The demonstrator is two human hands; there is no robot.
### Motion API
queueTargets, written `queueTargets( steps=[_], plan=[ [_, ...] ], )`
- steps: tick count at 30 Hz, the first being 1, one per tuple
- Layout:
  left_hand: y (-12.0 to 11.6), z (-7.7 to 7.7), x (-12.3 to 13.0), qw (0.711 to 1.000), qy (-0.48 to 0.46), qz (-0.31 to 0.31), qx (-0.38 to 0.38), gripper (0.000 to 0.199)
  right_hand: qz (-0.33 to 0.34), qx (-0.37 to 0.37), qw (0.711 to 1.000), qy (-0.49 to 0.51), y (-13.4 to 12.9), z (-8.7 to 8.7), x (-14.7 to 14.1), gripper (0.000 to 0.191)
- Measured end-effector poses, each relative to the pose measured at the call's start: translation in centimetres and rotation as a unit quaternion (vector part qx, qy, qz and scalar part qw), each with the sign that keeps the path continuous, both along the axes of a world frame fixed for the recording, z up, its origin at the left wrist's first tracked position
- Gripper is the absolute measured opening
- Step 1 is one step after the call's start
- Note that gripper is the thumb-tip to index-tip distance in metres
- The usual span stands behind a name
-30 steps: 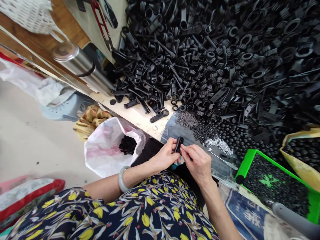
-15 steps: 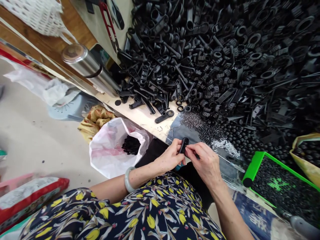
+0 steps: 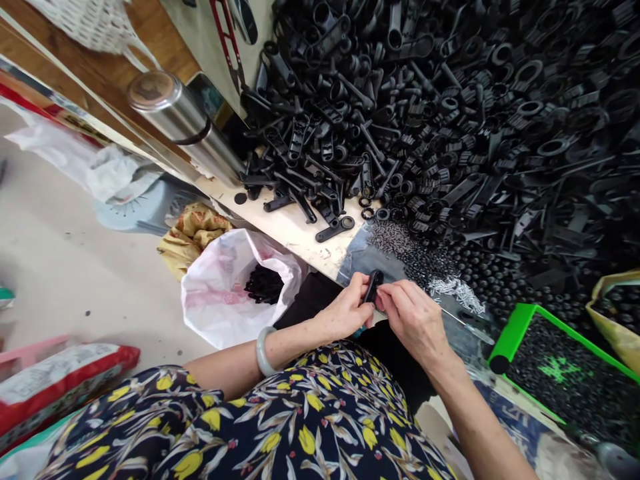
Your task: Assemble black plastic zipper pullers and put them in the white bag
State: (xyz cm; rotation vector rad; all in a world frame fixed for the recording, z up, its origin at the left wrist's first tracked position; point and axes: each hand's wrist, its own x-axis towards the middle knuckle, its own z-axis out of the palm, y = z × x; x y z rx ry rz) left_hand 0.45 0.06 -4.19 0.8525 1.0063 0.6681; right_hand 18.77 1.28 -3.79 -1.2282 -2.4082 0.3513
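My left hand (image 3: 349, 308) is closed around a black plastic lever-shaped part (image 3: 373, 285), held tilted just off the table's front edge. Against the side of that part, my right hand (image 3: 414, 319) has its thumb and fingertips pinched together; anything between them is too small or hidden to make out. Beyond the hands lies a dark grey mat (image 3: 357, 257). Small silver pins (image 3: 457, 293) and a thin screwdriver-like tool (image 3: 470, 325) rest to the right of my right hand. A similar black lever (image 3: 335, 229) lies on the pale tabletop.
A huge heap of black plastic parts (image 3: 450, 133) covers the table's back. A steel thermos (image 3: 185, 127) leans at the left. Below the edge sits a white bag (image 3: 213, 293) holding black pieces. A green-rimmed tray (image 3: 505, 340) of tiny black parts stands right.
The view has shifted slightly. My left hand still holds the black part, and my right fingertips stay pressed against it with only a small change of pose.
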Motion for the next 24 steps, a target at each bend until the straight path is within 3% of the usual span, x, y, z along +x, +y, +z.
queueTargets(
  steps=[8, 13, 16, 24],
  plan=[
    [-0.2, -0.4, -0.1, 0.998, 0.040, -0.022, 0.053, 0.036, -0.005, 0.022, 0.996, -0.086, 1.0, 1.0, -0.5, 0.020],
    [-0.3, 0.1, 0.2, 0.998, -0.042, 0.041, -0.038, 0.036, 0.021, 0.004, 0.995, -0.101, 0.7, 1.3, -0.3, 0.022],
    [-0.2, 0.3, 0.2, 0.996, -0.055, 0.046, -0.062, 0.035, 0.015, -0.010, 0.995, -0.094, 0.5, 1.3, -0.3, 0.022],
    [0.0, -1.1, -0.1, 1.000, -0.023, 0.000, 0.012, 0.035, 0.062, -0.047, 0.983, -0.168, 2.1, 2.6, -0.5, 0.022]
  ],
)
